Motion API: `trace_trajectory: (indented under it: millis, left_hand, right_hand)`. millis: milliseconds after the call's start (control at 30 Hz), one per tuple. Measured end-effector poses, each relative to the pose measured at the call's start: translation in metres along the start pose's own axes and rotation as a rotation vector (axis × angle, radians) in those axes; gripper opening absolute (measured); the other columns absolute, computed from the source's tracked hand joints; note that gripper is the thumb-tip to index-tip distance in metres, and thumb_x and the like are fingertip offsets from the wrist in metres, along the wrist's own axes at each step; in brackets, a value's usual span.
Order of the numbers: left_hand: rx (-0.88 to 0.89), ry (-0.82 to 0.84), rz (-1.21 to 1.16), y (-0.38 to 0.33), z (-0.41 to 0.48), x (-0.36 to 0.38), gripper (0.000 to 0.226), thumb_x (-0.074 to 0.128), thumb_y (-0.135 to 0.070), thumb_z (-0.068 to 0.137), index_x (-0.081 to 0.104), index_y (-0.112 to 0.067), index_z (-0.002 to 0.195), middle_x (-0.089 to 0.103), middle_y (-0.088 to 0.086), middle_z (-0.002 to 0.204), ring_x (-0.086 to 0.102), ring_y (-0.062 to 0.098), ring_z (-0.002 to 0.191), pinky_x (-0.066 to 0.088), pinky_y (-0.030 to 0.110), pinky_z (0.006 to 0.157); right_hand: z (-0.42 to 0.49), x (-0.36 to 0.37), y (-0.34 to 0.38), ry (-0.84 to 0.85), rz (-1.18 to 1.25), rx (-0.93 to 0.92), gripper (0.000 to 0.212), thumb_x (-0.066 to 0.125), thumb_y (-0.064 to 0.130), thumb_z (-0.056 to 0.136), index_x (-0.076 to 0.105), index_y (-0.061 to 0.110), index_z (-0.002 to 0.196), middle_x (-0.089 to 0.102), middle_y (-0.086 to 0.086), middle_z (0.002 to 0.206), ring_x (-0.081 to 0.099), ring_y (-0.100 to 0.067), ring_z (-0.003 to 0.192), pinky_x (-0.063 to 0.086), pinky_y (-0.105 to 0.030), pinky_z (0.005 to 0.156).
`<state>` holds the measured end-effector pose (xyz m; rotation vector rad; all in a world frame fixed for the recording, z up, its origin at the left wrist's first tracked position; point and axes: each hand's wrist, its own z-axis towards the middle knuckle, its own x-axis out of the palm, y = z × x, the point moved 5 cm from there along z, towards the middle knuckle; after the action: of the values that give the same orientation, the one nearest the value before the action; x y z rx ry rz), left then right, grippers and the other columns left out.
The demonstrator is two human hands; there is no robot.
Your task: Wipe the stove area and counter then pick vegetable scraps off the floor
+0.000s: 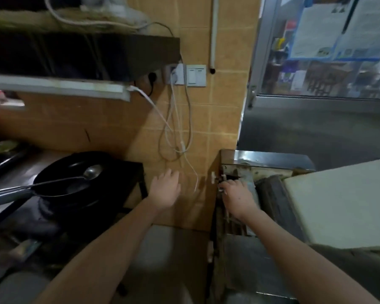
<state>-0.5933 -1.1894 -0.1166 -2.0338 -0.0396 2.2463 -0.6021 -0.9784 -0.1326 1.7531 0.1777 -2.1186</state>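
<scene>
A black wok (70, 178) with a metal ladle (90, 173) in it sits on the black stove (127, 172) at the left. My left hand (166, 189) hovers in the gap between the stove and the steel counter (270, 159), fingers relaxed, close to the tiled wall and holding nothing. My right hand (237, 196) reaches down at the counter's near left corner, fingers curled on something small and metallic there; what it is stays unclear. No cloth and no scraps are visible.
White charger cables (180, 137) hang from a wall socket (176, 73) down the tiled wall, ending near my left hand. A thick white board (342, 202) lies on the counter at the right. A range hood (59, 84) overhangs the stove. A glass window (329, 47) is at the upper right.
</scene>
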Motion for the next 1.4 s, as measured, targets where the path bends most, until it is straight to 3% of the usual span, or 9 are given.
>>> trace_trajectory:
  millis: [133,267,367,500,600,767,1033,1400]
  left_hand:
    - [-0.167,-0.024,0.038,0.055,-0.03,-0.001,0.034,0.037,-0.028,0.098,0.043,-0.014,0.129,0.047,0.009,0.128,0.048,0.028,0.116,0.039,0.04,0.095]
    - [-0.293,-0.056,0.029,0.106,-0.069,-0.005,0.04,0.046,-0.026,0.096,0.04,-0.015,0.133,0.047,0.009,0.13,0.049,0.03,0.118,0.041,0.041,0.096]
    - [-0.448,-0.099,0.049,0.141,-0.107,-0.014,0.04,0.045,-0.03,0.096,0.041,-0.015,0.133,0.049,0.009,0.128,0.05,0.029,0.116,0.042,0.041,0.093]
    - [-0.685,-0.113,0.112,0.181,-0.154,-0.025,0.039,0.045,-0.031,0.095,0.042,-0.015,0.13,0.049,0.01,0.125,0.05,0.031,0.115,0.042,0.043,0.092]
    - [-0.795,-0.076,0.132,0.196,-0.188,-0.028,0.032,0.042,-0.03,0.096,0.043,-0.014,0.123,0.049,0.011,0.122,0.05,0.033,0.113,0.042,0.044,0.09]
    - [-0.953,-0.059,0.142,0.222,-0.252,-0.031,0.028,0.043,-0.03,0.096,0.043,-0.013,0.119,0.049,0.012,0.12,0.049,0.034,0.113,0.041,0.044,0.089]
    - [-1.043,-0.065,0.148,0.29,-0.322,-0.037,0.033,0.041,-0.028,0.097,0.042,-0.014,0.127,0.047,0.011,0.126,0.046,0.032,0.116,0.039,0.042,0.093]
    - [-1.094,-0.128,0.159,0.444,-0.427,-0.073,0.036,0.044,-0.029,0.097,0.042,-0.015,0.13,0.048,0.009,0.129,0.048,0.029,0.118,0.042,0.041,0.096]
  right_hand:
    - [0.028,0.026,0.055,0.062,-0.019,-0.158,0.041,0.055,0.011,0.087,0.052,0.022,0.126,0.057,-0.003,0.124,0.048,-0.026,0.119,0.037,-0.041,0.102]
    - [0.06,0.046,0.104,0.112,0.033,-0.281,0.042,0.05,0.009,0.09,0.051,0.024,0.129,0.057,-0.004,0.126,0.046,-0.026,0.122,0.032,-0.042,0.105]
    - [0.072,0.057,0.151,0.137,0.079,-0.425,0.037,0.044,0.01,0.092,0.053,0.022,0.126,0.057,-0.005,0.125,0.049,-0.024,0.118,0.035,-0.037,0.101]
    - [0.077,0.061,0.216,0.117,0.193,-0.586,0.031,0.043,0.009,0.091,0.062,0.015,0.114,0.064,-0.007,0.112,0.058,-0.025,0.099,0.045,-0.035,0.085]
    - [0.074,0.066,0.254,0.133,0.265,-0.669,0.034,0.044,0.009,0.09,0.061,0.019,0.118,0.062,-0.002,0.118,0.055,-0.022,0.106,0.042,-0.036,0.094]
    - [0.056,0.077,0.316,0.116,0.297,-0.818,0.032,0.05,0.013,0.089,0.06,0.022,0.119,0.063,0.002,0.116,0.056,-0.018,0.105,0.043,-0.035,0.09]
    - [0.033,0.104,0.411,0.218,0.288,-0.923,0.032,0.047,0.013,0.093,0.057,0.021,0.123,0.06,0.0,0.121,0.053,-0.02,0.111,0.041,-0.033,0.092]
    - [0.011,0.117,0.603,0.217,0.327,-0.903,0.029,0.048,0.017,0.092,0.06,0.02,0.118,0.061,-0.001,0.118,0.053,-0.022,0.112,0.039,-0.033,0.096]
